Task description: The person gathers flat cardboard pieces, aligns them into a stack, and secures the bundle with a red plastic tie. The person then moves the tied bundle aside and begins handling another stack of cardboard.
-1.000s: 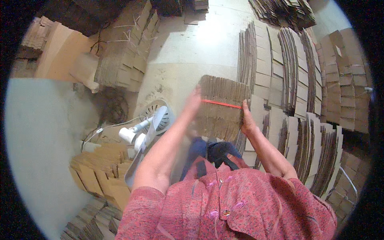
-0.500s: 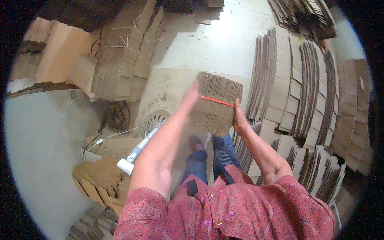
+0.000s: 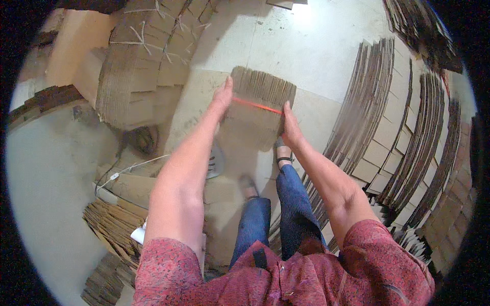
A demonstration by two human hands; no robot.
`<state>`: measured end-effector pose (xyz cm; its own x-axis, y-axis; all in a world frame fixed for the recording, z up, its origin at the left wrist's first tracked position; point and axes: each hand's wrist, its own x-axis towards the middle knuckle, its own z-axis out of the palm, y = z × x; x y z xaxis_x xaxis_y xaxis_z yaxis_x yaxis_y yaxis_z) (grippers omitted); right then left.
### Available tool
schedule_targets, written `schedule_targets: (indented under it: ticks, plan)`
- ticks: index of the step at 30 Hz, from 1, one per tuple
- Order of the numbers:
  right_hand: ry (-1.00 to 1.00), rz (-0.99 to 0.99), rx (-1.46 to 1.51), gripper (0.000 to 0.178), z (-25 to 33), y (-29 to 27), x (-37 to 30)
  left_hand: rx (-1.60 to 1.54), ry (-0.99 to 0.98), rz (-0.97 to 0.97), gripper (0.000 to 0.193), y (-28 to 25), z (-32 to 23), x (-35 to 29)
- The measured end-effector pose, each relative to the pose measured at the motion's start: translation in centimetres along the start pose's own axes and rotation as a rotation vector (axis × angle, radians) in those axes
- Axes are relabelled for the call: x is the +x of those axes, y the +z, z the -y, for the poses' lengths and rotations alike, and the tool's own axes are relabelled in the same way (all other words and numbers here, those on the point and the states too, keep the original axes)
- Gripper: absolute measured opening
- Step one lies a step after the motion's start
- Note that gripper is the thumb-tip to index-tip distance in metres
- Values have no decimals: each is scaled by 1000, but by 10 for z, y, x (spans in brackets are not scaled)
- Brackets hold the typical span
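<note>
A bundle of flat brown cardboard pieces (image 3: 260,86), stacked on edge, is held out in front of me above the floor. A bright red-orange band (image 3: 258,105) runs across its middle. Pressed against the bundle's left side is my left hand (image 3: 222,97). My right hand (image 3: 291,125) grips the opposite side, its thumb up near the end of the band. The bundle hangs between the two palms. Its lower part is blurred, and the undersides of my fingers are hidden.
Long rows of stacked cardboard (image 3: 365,102) stand to the right. On the left is a tall pile of cardboard tied with white string (image 3: 148,66). Below it lie a dark cable coil (image 3: 143,140) and a white cord (image 3: 132,167). A partly hidden fan (image 3: 215,162) stands beside my left forearm.
Both hands have carried the cardboard bundle forward and a little to the left, with my arms stretched out further. My view has shifted, and my right foot now shows.
</note>
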<state>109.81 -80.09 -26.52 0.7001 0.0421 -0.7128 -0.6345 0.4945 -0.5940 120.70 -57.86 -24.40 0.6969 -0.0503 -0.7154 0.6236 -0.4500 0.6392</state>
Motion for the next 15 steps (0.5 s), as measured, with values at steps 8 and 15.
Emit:
schedule_targets:
  ticks: [8, 15]
  plan:
    - [3, 79, -40, 71, 26, 51, 45, -135, -6, -24, 79, -37, -28, 28]
    - [98, -161, -638, 75, 7, 52, 39, 202, 88, -137, 64, -47, -3, 23]
